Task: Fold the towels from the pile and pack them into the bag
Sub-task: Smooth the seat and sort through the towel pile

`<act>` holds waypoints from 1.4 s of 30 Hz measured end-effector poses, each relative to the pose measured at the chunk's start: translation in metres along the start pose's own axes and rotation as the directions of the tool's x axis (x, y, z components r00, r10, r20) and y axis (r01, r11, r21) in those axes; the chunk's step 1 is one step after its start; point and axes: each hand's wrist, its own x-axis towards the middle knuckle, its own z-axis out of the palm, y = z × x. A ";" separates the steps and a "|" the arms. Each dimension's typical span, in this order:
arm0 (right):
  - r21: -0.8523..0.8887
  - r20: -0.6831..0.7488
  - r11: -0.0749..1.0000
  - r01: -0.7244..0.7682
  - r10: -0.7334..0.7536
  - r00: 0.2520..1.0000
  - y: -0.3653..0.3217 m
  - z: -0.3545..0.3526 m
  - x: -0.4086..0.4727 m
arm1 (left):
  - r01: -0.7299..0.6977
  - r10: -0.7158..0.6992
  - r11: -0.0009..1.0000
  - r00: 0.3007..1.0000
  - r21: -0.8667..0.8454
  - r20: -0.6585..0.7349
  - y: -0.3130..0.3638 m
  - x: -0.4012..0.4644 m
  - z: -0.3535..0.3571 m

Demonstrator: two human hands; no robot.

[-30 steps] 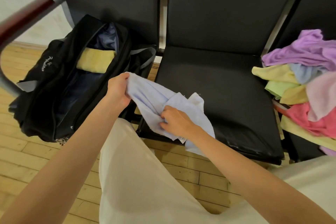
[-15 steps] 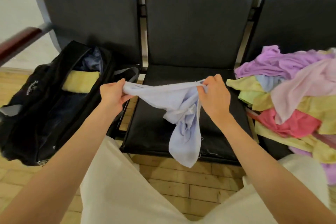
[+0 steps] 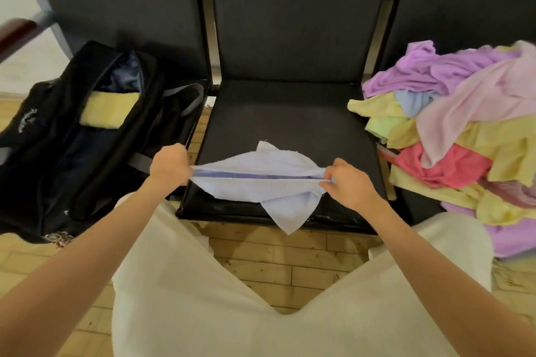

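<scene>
Head view, black padded seat (image 3: 290, 113), wood-block floor (image 3: 275, 258), both hands pinching pale blue towel (image 3: 255, 185) taut.

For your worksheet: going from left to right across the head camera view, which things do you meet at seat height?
black bag → folded yellow towel inside it → left hand → light blue towel stretched over the middle seat → right hand → pile of coloured towels.

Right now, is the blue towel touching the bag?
Apart. The head view shows the blue towel stretched between the left hand and right hand over the middle seat, with the left hand between it and the bag.
</scene>
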 end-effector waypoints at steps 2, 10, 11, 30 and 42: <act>-0.004 0.019 1.000 0.002 -0.002 1.000 0.002 0.008 0.000 | -0.102 0.096 0.988 0.994 0.117 0.051 0.001 0.003 0.009; 0.027 0.043 1.000 0.010 -0.011 0.999 0.008 0.021 0.002 | -0.106 0.024 0.950 0.963 -0.294 -0.270 0.003 0.012 0.009; 0.010 0.061 1.000 0.023 -0.024 0.998 0.007 0.019 0.001 | -0.109 -0.026 0.911 0.948 -0.399 -0.317 0.005 0.011 0.001; 0.360 -0.348 0.928 0.095 0.039 0.937 -0.014 -0.115 -0.014 | -0.220 -0.071 0.234 0.968 -0.947 -0.242 0.085 -0.016 -0.199; 0.417 -0.335 0.867 0.274 -0.133 0.933 -0.016 -0.130 -0.014 | -0.321 -0.069 0.558 0.901 -0.765 -0.428 0.079 -0.005 -0.212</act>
